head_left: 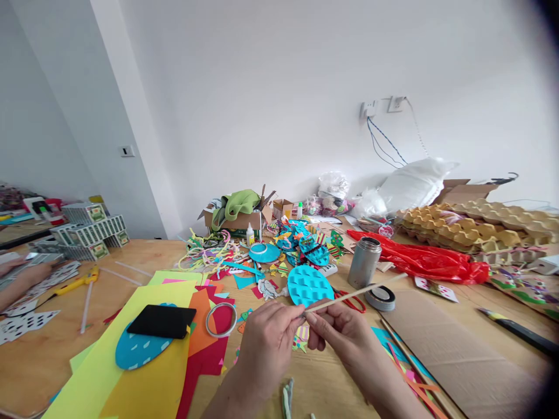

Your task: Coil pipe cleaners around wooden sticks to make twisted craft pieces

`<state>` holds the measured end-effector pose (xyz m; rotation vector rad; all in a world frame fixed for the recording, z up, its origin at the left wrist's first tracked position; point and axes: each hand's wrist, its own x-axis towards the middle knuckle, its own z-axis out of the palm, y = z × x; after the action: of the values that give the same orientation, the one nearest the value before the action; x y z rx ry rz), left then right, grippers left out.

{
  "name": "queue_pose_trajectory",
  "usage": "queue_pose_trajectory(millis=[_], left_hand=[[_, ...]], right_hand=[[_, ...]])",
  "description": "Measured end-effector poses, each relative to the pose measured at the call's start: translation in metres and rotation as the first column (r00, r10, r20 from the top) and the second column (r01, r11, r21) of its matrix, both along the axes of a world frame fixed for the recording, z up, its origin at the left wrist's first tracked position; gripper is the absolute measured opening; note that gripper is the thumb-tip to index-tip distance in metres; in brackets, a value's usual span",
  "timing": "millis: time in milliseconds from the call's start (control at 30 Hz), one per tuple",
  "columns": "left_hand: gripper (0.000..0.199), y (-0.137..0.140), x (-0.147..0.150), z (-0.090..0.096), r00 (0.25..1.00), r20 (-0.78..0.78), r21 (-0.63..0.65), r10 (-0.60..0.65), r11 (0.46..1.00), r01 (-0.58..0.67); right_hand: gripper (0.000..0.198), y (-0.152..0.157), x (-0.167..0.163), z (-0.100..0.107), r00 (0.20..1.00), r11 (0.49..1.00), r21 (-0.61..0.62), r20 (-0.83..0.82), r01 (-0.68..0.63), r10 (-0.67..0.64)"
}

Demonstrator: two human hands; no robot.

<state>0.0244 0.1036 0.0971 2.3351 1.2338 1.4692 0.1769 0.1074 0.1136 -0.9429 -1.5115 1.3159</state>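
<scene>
A thin wooden stick point(356, 295) slants up to the right over the table, its near end pinched between the fingers of my left hand point(271, 329). My right hand point(343, 334) is closed around the same end, fingertips almost meeting those of the left. What else lies between the fingertips is hidden. Just behind the hands is a blue paper disc with raised squares point(310, 286). Red-handled scissors point(351, 299) lie partly under the stick. To the left, a roll of tape point(220, 320) rests on coloured paper. Some twisted pale cord point(287, 398) lies below my hands.
A metal bottle point(364, 265) stands behind its lid point(379, 298). Cardboard point(449, 349) and a utility knife point(519, 331) lie at right. A phone point(161, 321) rests on yellow paper point(96, 372). A glue gun point(77, 282) lies near another person's arm point(28, 285).
</scene>
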Motion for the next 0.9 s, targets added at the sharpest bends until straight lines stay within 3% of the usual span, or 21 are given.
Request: queue_pose_trajectory(millis=[233,367,467,600,733,800,900], left_hand=[[0.017,-0.002,0.0,0.001,0.999,-0.033,-0.006,0.014,1.0,-0.014],[0.02,-0.009,0.003,0.01,1.0,0.021,-0.168,-0.021,0.986,0.024],[0.027,-0.013,0.003,0.02,0.994,0.096,-0.338,-0.045,0.938,0.075],[0.03,-0.013,0.0,0.027,0.965,0.246,-0.524,-0.096,0.824,0.215],[0.028,-0.009,-0.004,0.022,0.893,0.44,-0.617,-0.098,0.689,0.38],[0.027,-0.007,-0.006,0.019,0.814,0.575,-0.624,-0.086,0.597,0.504],[0.023,-0.005,-0.008,0.018,0.633,0.773,-0.573,-0.033,0.391,0.72]], right_hand=[[0.029,-0.004,0.001,0.009,0.995,0.999,0.035,0.102,0.018,-0.022],[0.027,-0.005,0.003,0.009,0.99,0.998,0.065,0.142,0.006,-0.016],[0.026,-0.006,0.004,0.008,0.986,0.997,0.075,0.165,-0.006,-0.006],[0.022,-0.007,0.006,0.009,0.989,0.998,0.056,0.148,-0.036,0.027],[0.024,-0.008,0.005,0.012,0.99,0.997,0.038,0.131,-0.06,0.055],[0.025,-0.008,0.005,0.013,0.989,0.997,0.035,0.129,-0.074,0.069],[0.025,-0.009,0.006,0.015,0.987,0.994,0.047,0.129,-0.104,0.097]])
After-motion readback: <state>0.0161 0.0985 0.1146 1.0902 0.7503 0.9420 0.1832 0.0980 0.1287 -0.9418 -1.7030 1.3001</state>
